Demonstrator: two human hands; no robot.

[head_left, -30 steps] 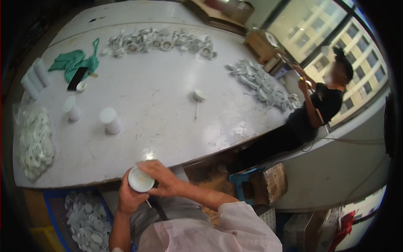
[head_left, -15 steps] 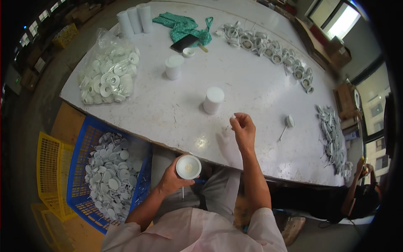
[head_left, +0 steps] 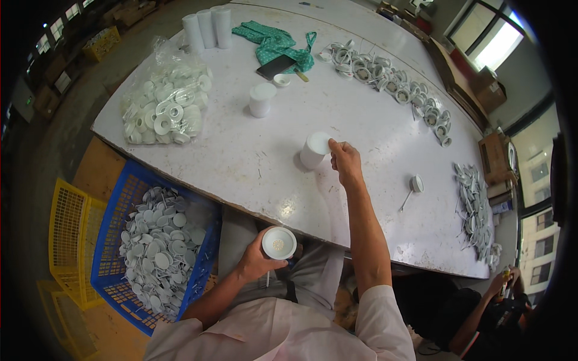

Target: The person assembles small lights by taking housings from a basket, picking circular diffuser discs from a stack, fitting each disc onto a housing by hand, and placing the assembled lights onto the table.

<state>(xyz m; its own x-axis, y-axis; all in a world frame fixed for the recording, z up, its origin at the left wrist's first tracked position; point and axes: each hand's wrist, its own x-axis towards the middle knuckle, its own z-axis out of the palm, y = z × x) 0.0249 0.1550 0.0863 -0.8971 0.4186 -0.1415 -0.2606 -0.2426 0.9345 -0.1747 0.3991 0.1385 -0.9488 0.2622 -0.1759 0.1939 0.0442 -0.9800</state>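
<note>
The left grip is clasping a white round fitting; the right grip is touching a white cylinder standing just left of it on the table, whether pinching I cannot tell.

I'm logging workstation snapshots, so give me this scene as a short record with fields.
Left hand: holding round white fitting, open face up
Right hand: at nearer short white cylinder, top edge
Table: clear bag of white rings, green cloth, dark phone
Blue basket: heaped with white disc-headed pieces
Far right: another person
</note>
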